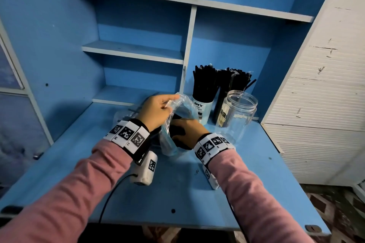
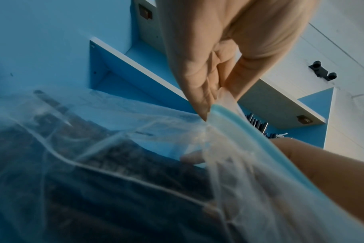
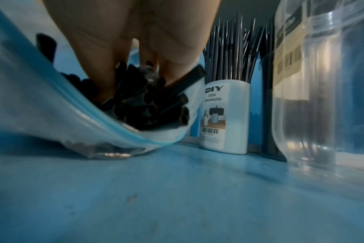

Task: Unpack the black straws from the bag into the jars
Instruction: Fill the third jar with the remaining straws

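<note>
A clear zip bag [image 1: 173, 124] with a blue seal strip lies on the blue desk, its mouth open toward me. My left hand [image 1: 158, 110] pinches the bag's upper rim [image 2: 218, 108] and lifts it. My right hand [image 1: 187, 130] reaches into the mouth, its fingers curled round a bunch of black straws [image 3: 148, 105]. A white DIY organizer cup [image 1: 202, 108] and a dark holder [image 1: 227, 92] behind it stand full of black straws. An empty clear plastic jar [image 1: 237, 112] stands to the right of the bag.
The blue desk [image 1: 177, 183] backs onto blue shelving [image 1: 134, 51]. A white slatted cabinet [image 1: 325, 94] bounds the right side. More clear plastic [image 1: 124, 114] lies behind my left wrist.
</note>
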